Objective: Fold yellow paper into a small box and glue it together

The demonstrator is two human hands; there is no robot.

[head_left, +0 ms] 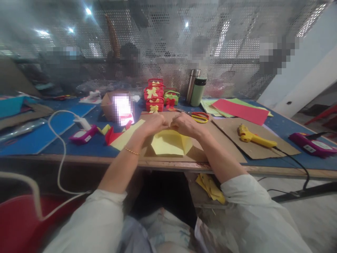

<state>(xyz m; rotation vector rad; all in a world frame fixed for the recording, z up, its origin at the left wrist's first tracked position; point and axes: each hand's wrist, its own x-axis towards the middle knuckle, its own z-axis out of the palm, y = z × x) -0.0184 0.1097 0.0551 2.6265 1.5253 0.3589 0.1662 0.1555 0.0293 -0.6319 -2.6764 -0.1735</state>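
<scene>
A sheet of yellow paper, folded along its right side, stands partly raised on the brown cardboard in front of me. My left hand is closed at its far edge, fingers pinched. Close beside it, my right hand pinches the same far edge, knuckles up. The fingertips of both hands are partly hidden behind the knuckles. Another pale yellow sheet lies under my left wrist, next to a red paper piece. Scissors with red and yellow handles rest just beyond my right hand.
Small red gift boxes and a green box stand at the back, near a green flask. On the right, a yellow glue gun lies on cardboard. A lit phone leans at left; a purple power strip sits nearer.
</scene>
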